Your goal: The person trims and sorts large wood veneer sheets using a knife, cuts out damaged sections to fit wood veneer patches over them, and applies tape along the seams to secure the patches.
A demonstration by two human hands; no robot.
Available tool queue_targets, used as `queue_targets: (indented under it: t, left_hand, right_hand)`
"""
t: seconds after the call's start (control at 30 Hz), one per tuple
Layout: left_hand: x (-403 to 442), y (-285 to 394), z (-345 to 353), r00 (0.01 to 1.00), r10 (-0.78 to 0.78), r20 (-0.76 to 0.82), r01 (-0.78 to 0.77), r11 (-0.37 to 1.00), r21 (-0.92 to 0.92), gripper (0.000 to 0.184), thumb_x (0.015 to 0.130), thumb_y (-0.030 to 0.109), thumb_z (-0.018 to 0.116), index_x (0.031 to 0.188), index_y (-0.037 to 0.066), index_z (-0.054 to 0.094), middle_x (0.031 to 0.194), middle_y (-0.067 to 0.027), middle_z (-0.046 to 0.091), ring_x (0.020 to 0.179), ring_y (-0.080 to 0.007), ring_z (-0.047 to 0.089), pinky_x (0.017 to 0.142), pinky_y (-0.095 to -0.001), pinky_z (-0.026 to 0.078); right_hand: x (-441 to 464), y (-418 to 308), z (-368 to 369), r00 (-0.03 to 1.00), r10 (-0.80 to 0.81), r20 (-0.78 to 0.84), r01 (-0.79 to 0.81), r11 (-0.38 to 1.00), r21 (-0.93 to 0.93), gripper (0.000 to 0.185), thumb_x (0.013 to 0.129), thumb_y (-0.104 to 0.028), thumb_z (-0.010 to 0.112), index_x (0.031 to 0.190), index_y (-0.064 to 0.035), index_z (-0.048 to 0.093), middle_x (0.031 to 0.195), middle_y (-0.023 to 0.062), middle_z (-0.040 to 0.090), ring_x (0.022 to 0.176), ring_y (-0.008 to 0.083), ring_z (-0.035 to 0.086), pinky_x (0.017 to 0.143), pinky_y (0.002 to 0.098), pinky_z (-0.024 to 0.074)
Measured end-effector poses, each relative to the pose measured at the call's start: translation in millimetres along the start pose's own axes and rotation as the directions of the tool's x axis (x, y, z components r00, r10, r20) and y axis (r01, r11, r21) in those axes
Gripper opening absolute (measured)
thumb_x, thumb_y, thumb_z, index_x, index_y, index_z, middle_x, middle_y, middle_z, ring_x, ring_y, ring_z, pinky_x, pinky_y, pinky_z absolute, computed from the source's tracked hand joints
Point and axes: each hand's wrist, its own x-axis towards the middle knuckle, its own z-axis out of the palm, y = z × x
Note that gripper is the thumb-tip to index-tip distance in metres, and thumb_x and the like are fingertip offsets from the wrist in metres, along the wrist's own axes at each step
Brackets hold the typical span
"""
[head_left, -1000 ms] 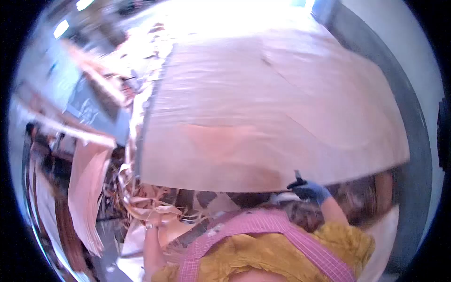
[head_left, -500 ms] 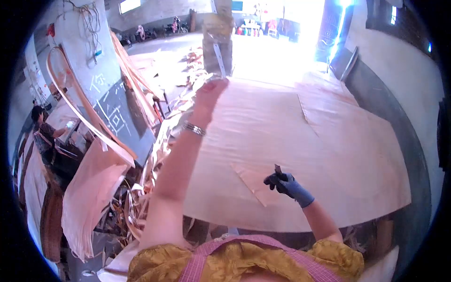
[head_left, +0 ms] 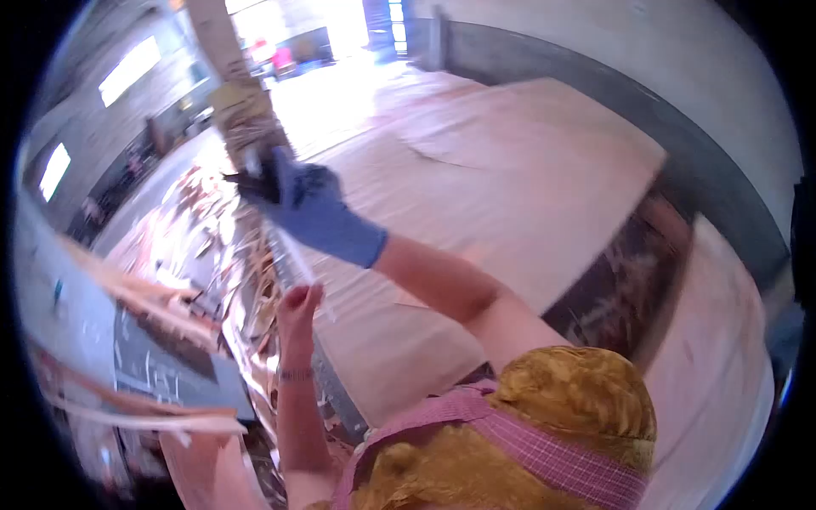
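Note:
My right hand (head_left: 302,200), in a blue-grey glove with dark fingers, reaches across to the far left edge of the veneer sheets (head_left: 527,170). It is closed on a short dark knife (head_left: 248,182), blurred by motion. My bare left hand (head_left: 299,308), with a bracelet at the wrist, is closed lower down by the same edge. A pale straight strip (head_left: 293,251) runs from under the gloved hand down past the left fingers, which appear to pinch it. A smaller cut piece shows a curved edge on top of the sheets.
Curled veneer scraps (head_left: 200,200) heap along the left side. A post (head_left: 246,106) rises beyond my right hand. Boards (head_left: 144,293) lean at the left, and a large sheet (head_left: 710,340) stands at the right near the wall (head_left: 680,119).
My right hand has swung from the middle of the sheets to the far left edge with the knife. My left hand has drawn back towards me. The view has turned and tilted.

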Motion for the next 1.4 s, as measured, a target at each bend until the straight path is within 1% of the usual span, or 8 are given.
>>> queue_targets:
  t: [0.13, 0.23, 0.4, 0.83, 1.0, 1.13, 1.2, 1.4]
  left_hand:
    - [-58, -66, -43, 0.962, -0.110, 0.252, 0.140, 0.985, -0.104, 0.015, 0.090, 0.016, 0.070, 0.088, 0.001, 0.070, 0.078, 0.0002, 0.066, 0.071, -0.0074, 0.057, 0.067, -0.0227, 0.044]
    - [-109, -117, -86, 0.912, -0.260, 0.317, 0.265, 0.964, 0.028, 0.014, 0.091, 0.014, 0.068, 0.085, 0.002, 0.068, 0.077, 0.0003, 0.064, 0.069, -0.0074, 0.056, 0.064, -0.0227, 0.043]
    - [-186, -185, -159, 0.806, -0.509, 0.300, 0.488, 0.860, 0.149, 0.012, 0.090, 0.015, 0.069, 0.088, 0.003, 0.069, 0.078, 0.0005, 0.065, 0.065, -0.0067, 0.055, 0.059, -0.0211, 0.043]
    - [-261, -300, -259, 0.641, -0.767, -0.020, 0.713, 0.585, 0.386, 0.022, 0.093, 0.025, 0.066, 0.097, 0.003, 0.066, 0.084, 0.0014, 0.062, 0.075, -0.0073, 0.055, 0.067, -0.0213, 0.043]
    - [-205, -255, -271, 0.901, -0.135, -0.413, 0.391, 0.664, 0.637, 0.025, 0.094, 0.028, 0.065, 0.099, 0.003, 0.065, 0.087, 0.0012, 0.061, 0.078, -0.0075, 0.054, 0.069, -0.0214, 0.043]
    - [-99, -59, -117, 0.940, -0.029, 0.340, 0.012, 0.999, 0.052, 0.039, 0.097, 0.034, 0.059, 0.119, 0.002, 0.057, 0.106, -0.0046, 0.061, 0.096, -0.0143, 0.057, 0.086, -0.0277, 0.046]
    - [-87, 18, -16, 0.858, 0.263, 0.440, -0.180, 0.959, -0.221, 0.059, 0.099, 0.041, 0.052, 0.139, -0.002, 0.043, 0.134, -0.0160, 0.053, 0.118, -0.0221, 0.055, 0.098, -0.0330, 0.045]
    - [-61, 76, 153, 0.918, 0.192, 0.347, -0.033, 0.909, -0.416, 0.057, 0.102, 0.044, 0.041, 0.141, 0.002, 0.041, 0.125, -0.0211, 0.061, 0.109, -0.0273, 0.063, 0.094, -0.0385, 0.050]
  right_hand:
    - [2, -43, 25, 0.959, 0.145, -0.245, -0.121, 0.986, 0.110, 0.040, 0.086, -0.032, 0.069, 0.105, -0.0012, 0.052, 0.073, 0.0141, 0.066, 0.062, 0.0316, 0.066, 0.056, 0.0416, 0.0519]
    - [15, -38, 49, 0.919, 0.353, 0.177, -0.350, 0.521, 0.779, 0.026, 0.088, -0.023, 0.069, 0.096, -0.0012, 0.058, 0.072, 0.0092, 0.066, 0.057, 0.0222, 0.065, 0.050, 0.0323, 0.0507]
    - [30, -59, 41, 0.820, 0.459, 0.342, -0.458, 0.168, 0.873, 0.019, 0.090, -0.024, 0.068, 0.090, -0.0056, 0.064, 0.067, 0.0055, 0.067, 0.046, 0.0133, 0.060, 0.036, 0.0231, 0.0387]
    - [-107, -76, 54, 0.770, 0.468, 0.434, -0.571, 0.202, 0.796, 0.020, 0.096, -0.022, 0.060, 0.095, -0.0023, 0.061, 0.070, 0.0053, 0.065, 0.053, 0.0113, 0.060, 0.048, 0.0258, 0.0482]
    - [-156, -72, 17, 0.790, 0.442, 0.426, -0.547, 0.193, 0.814, 0.023, 0.098, -0.023, 0.059, 0.092, -0.0009, 0.060, 0.070, 0.0057, 0.065, 0.056, 0.0107, 0.060, 0.049, 0.0242, 0.0461]
    - [-178, -60, -48, 0.735, 0.435, 0.521, -0.656, 0.261, 0.708, 0.024, 0.098, -0.024, 0.058, 0.095, -0.0002, 0.060, 0.069, 0.0045, 0.064, 0.055, 0.0086, 0.058, 0.048, 0.0238, 0.0464]
    - [-187, -42, -80, 0.759, 0.341, 0.554, -0.645, 0.285, 0.709, 0.020, 0.095, -0.021, 0.061, 0.095, -0.0015, 0.061, 0.069, 0.0073, 0.065, 0.056, 0.0140, 0.061, 0.050, 0.0275, 0.0475]
    - [-196, 9, -156, 0.990, 0.139, 0.013, -0.133, 0.908, 0.398, 0.014, 0.084, -0.010, 0.065, 0.095, -0.0025, 0.062, 0.074, 0.0136, 0.064, 0.068, 0.0284, 0.067, 0.062, 0.0360, 0.0525]
